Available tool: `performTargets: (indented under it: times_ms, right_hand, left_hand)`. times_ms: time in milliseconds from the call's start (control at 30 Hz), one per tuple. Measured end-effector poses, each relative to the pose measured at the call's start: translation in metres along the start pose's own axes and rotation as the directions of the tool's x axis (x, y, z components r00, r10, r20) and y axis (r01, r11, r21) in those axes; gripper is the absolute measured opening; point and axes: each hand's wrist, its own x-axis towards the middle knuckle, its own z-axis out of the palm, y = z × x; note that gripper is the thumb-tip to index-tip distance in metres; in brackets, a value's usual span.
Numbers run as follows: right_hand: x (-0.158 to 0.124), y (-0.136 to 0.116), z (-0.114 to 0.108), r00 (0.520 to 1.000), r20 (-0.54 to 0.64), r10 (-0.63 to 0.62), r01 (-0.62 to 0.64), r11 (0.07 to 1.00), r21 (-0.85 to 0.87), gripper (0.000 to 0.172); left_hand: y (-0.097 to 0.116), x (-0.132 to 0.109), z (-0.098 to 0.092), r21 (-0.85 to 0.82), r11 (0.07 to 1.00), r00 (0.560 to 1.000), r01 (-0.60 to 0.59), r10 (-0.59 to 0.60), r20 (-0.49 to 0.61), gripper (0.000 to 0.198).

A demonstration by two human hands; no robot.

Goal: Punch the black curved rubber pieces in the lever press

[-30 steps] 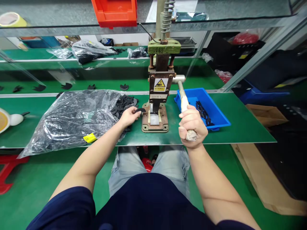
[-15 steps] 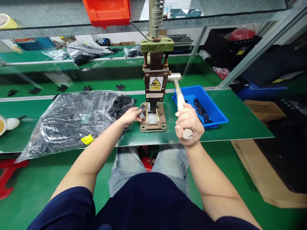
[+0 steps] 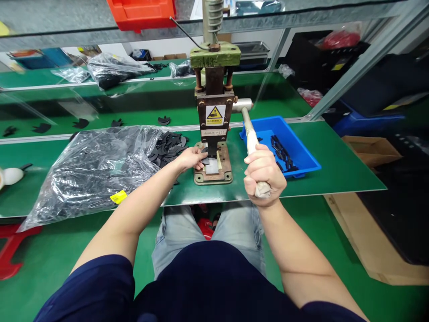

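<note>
My left hand (image 3: 192,159) pinches a small black curved plastic part (image 3: 205,157) at the left side of the press opening, just under the ram. The fingers partly cover that part. My right hand (image 3: 266,175) is wrapped round the taped lever handle (image 3: 252,137) of the hand press (image 3: 216,107). Below the ram, a pale metal block (image 3: 212,166) sits on the brown base plate (image 3: 225,166). To the left, a pile of black curved parts (image 3: 167,147) spills from the mouth of a clear plastic bag (image 3: 100,167) holding more of them.
Right of the press stands a blue bin (image 3: 295,147) with several thin black pieces in it. Single black parts (image 3: 81,123) lie in a row behind the bag. An orange-red bin (image 3: 142,15) sits on the metal shelf above. A cardboard box (image 3: 370,150) is at the far right.
My left hand has moved slightly right, bringing the black part from the press base's left edge to beneath the ram. The right hand stays on the lever. The view has shifted a little.
</note>
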Motion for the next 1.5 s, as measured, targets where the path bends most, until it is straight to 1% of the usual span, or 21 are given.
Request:
performTargets:
  times_ms: [100, 200, 400, 467, 533, 567, 633, 667, 700, 733, 800, 833, 900, 967, 1000, 1067, 1133, 1233, 1300, 1367, 1500]
  right_hand:
    - [0.0, -0.001, 0.001, 1.0, -0.02, 0.012, -0.012, 1.0, -0.006, 0.016]
    - [-0.001, -0.001, 0.002, 0.999, -0.034, 0.025, -0.026, 1.0, -0.012, 0.017]
    - [-0.001, 0.0, 0.002, 0.999, -0.036, 0.014, -0.015, 1.0, -0.026, 0.017]
    - [0.0, -0.001, 0.0, 1.0, -0.022, 0.014, -0.015, 0.999, -0.039, 0.017]
    - [0.001, -0.001, -0.001, 1.0, -0.006, 0.019, -0.019, 0.999, -0.047, 0.017]
    - [0.001, -0.002, -0.001, 1.0, 0.001, 0.025, -0.025, 0.998, -0.05, 0.017]
    - [0.002, -0.002, -0.002, 1.0, 0.008, 0.028, -0.028, 0.999, -0.047, 0.018]
    - [0.002, -0.002, -0.003, 1.0, 0.008, 0.022, -0.022, 0.999, -0.039, 0.018]
    - [0.002, -0.002, -0.003, 1.0, 0.009, 0.018, -0.017, 0.999, -0.032, 0.018]
    - [0.001, -0.001, -0.003, 1.0, 0.007, 0.014, -0.014, 1.0, -0.024, 0.018]
    - [0.0, 0.0, -0.002, 1.0, 0.001, 0.015, -0.015, 1.0, -0.014, 0.017]
    - [0.0, 0.0, -0.001, 1.0, -0.003, 0.02, -0.02, 1.0, -0.013, 0.017]
    - [-0.001, 0.001, 0.0, 0.999, -0.017, 0.028, -0.028, 1.0, -0.011, 0.018]
    - [-0.001, 0.001, 0.001, 0.999, -0.029, 0.031, -0.032, 0.999, -0.017, 0.019]
    - [-0.001, 0.001, 0.001, 0.999, -0.031, 0.035, -0.036, 0.999, -0.023, 0.019]
    - [-0.001, 0.001, 0.0, 0.999, -0.029, 0.038, -0.039, 0.999, -0.035, 0.019]
    - [0.0, 0.001, -0.001, 0.999, -0.018, 0.035, -0.036, 0.998, -0.042, 0.019]
    - [0.0, 0.001, -0.002, 1.0, 0.008, 0.03, -0.03, 0.998, -0.05, 0.018]
    - [0.001, 0.0, -0.003, 0.999, 0.014, 0.031, -0.03, 0.998, -0.054, 0.018]
    - [0.001, 0.0, -0.002, 1.0, 0.007, 0.03, -0.03, 0.998, -0.049, 0.018]
    - [0.001, -0.001, -0.001, 0.999, -0.002, 0.036, -0.036, 0.998, -0.044, 0.019]
  left_hand:
    - [0.007, 0.001, 0.001, 0.12, 0.993, 0.999, 0.01, -0.006, -0.032, 0.032]
    - [0.012, 0.001, 0.003, 0.172, 0.985, 0.999, 0.034, -0.027, -0.047, 0.025]
    - [0.009, 0.002, 0.011, 0.12, 0.992, 0.998, 0.026, -0.02, -0.055, 0.02]
    - [0.006, 0.002, 0.014, 0.083, 0.996, 0.998, 0.035, -0.03, -0.056, 0.022]
    - [0.004, -0.001, 0.016, 0.052, 0.999, 0.998, -0.001, 0.005, -0.062, 0.025]
    - [0.003, -0.003, 0.014, 0.04, 0.999, 0.998, -0.034, 0.036, -0.043, 0.026]
    - [0.002, -0.007, 0.001, 0.019, 0.994, 0.992, -0.107, 0.106, 0.064, 0.023]
    - [0.001, -0.009, -0.009, 0.015, 0.989, 0.982, -0.15, 0.147, 0.119, 0.02]
    - [0.001, -0.01, -0.023, 0.026, 0.979, 0.97, -0.202, 0.196, 0.142, 0.017]
    - [0.0, -0.009, -0.039, 0.064, 0.963, 0.96, -0.261, 0.251, 0.126, 0.016]
    - [-0.003, -0.005, -0.074, 0.264, 0.899, 0.93, -0.348, 0.367, -0.024, 0.015]
    - [-0.005, -0.001, -0.089, 0.401, 0.848, 0.909, -0.347, 0.409, -0.079, 0.015]
    - [-0.01, 0.008, -0.112, 0.652, 0.693, 0.885, -0.306, 0.459, -0.072, 0.022]
    - [-0.015, 0.017, -0.121, 0.809, 0.51, 0.886, -0.292, 0.463, 0.029, 0.033]
    - [-0.017, 0.021, -0.12, 0.852, 0.429, 0.888, -0.301, 0.452, 0.085, 0.038]
    - [-0.018, 0.026, -0.112, 0.897, 0.311, 0.895, -0.316, 0.412, 0.172, 0.047]
    - [-0.018, 0.029, -0.098, 0.923, 0.22, 0.905, -0.316, 0.361, 0.224, 0.052]
    - [-0.014, 0.032, -0.083, 0.943, 0.113, 0.907, -0.314, 0.328, 0.263, 0.048]
    - [-0.011, 0.034, -0.079, 0.946, 0.079, 0.899, -0.315, 0.343, 0.271, 0.04]
    - [-0.009, 0.036, -0.08, 0.942, 0.073, 0.886, -0.326, 0.372, 0.278, 0.033]
    - [-0.007, 0.029, -0.092, 0.92, 0.13, 0.842, -0.37, 0.465, 0.273, 0.035]
